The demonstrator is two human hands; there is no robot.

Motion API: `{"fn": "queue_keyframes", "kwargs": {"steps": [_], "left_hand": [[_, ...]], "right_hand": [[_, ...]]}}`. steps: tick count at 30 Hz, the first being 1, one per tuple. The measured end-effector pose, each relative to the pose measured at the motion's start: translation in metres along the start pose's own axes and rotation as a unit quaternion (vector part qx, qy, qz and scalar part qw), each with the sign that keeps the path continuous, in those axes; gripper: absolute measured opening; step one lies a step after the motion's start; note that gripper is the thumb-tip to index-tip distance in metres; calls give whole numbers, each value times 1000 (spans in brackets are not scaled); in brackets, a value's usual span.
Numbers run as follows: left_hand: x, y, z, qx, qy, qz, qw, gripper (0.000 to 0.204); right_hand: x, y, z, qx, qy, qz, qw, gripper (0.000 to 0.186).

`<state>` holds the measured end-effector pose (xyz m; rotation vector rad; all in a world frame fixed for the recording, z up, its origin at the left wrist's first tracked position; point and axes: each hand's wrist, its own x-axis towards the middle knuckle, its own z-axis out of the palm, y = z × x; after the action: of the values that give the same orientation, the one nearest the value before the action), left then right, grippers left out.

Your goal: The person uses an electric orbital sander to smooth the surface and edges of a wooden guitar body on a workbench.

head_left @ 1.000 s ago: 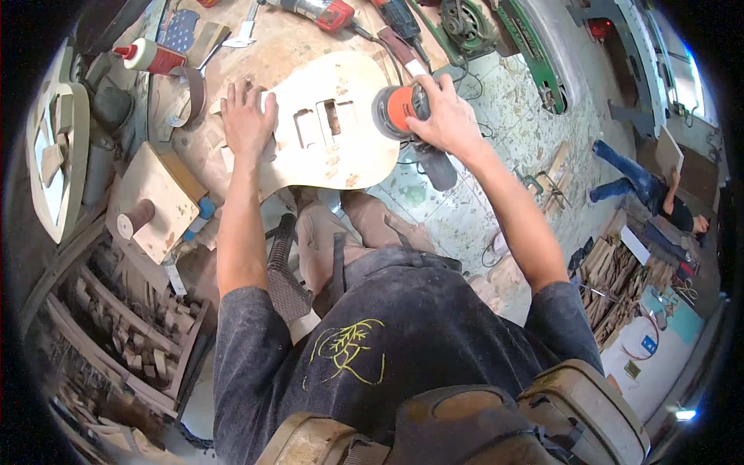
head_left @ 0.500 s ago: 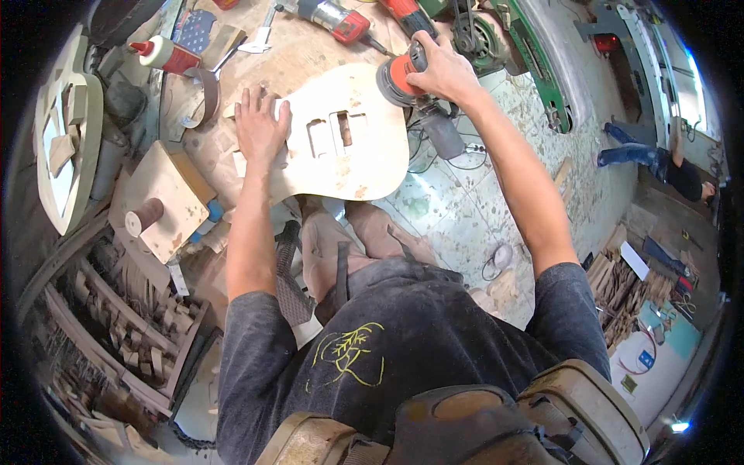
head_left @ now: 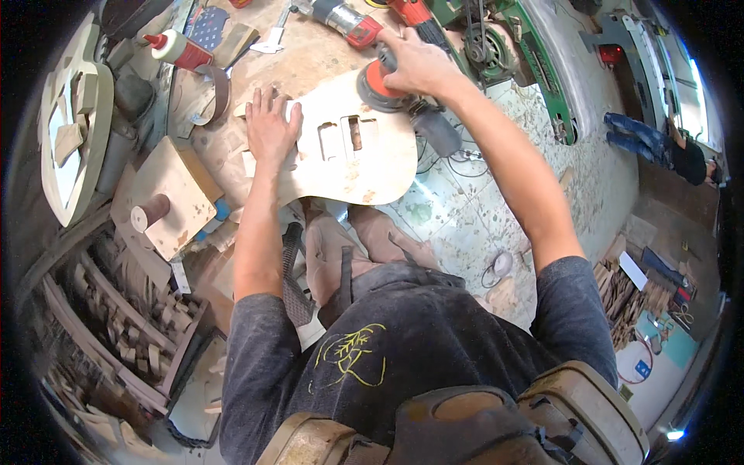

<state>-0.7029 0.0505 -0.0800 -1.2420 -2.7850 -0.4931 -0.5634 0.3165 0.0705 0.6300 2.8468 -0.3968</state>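
A pale wooden guitar body (head_left: pixel 380 174) with routed pickup cavities lies flat on the workbench, its rounded end reaching past the near edge. My left hand (head_left: pixel 272 128) rests on its left part, palm down with the fingers spread. Around the top of an orange and black orbital sander (head_left: pixel 377 84) my right hand (head_left: pixel 418 63) is closed. The sander's pad sits on the far right part of the body, and its dark dust canister (head_left: pixel 436 128) juts out to the right.
Behind the body lie a red and grey power drill (head_left: pixel 346 23), a caliper (head_left: pixel 271 39) and a glue bottle (head_left: pixel 177 50). A green machine (head_left: pixel 535 66) stands at the far right. Left is a wooden block with a spindle (head_left: pixel 151 212). Another person (head_left: pixel 670 151) is at the right.
The sander has shifted left over the guitar body, with my right hand on it. My left hand stays flat on the wood. The whole view has shifted slightly.
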Motion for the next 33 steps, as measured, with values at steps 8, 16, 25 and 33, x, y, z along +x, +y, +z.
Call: {"fn": "queue_keyframes", "kwargs": {"steps": [8, 16, 25, 33], "left_hand": [[0, 2, -4, -14, 5, -1, 1000, 43], [-3, 0, -4, -9, -10, -10, 1000, 44], [-2, -1, -2, -13, 2, 3, 1000, 43], [-2, 1, -2, -18, 20, 7, 1000, 42]], "right_hand": [[0, 33, 1, 4, 33, 68, 997, 76], [-52, 38, 2, 45, 17, 149, 988, 71], [-12, 23, 4, 11, 46, 88, 995, 75], [-30, 36, 1, 23, 36, 156, 987, 79]]}}
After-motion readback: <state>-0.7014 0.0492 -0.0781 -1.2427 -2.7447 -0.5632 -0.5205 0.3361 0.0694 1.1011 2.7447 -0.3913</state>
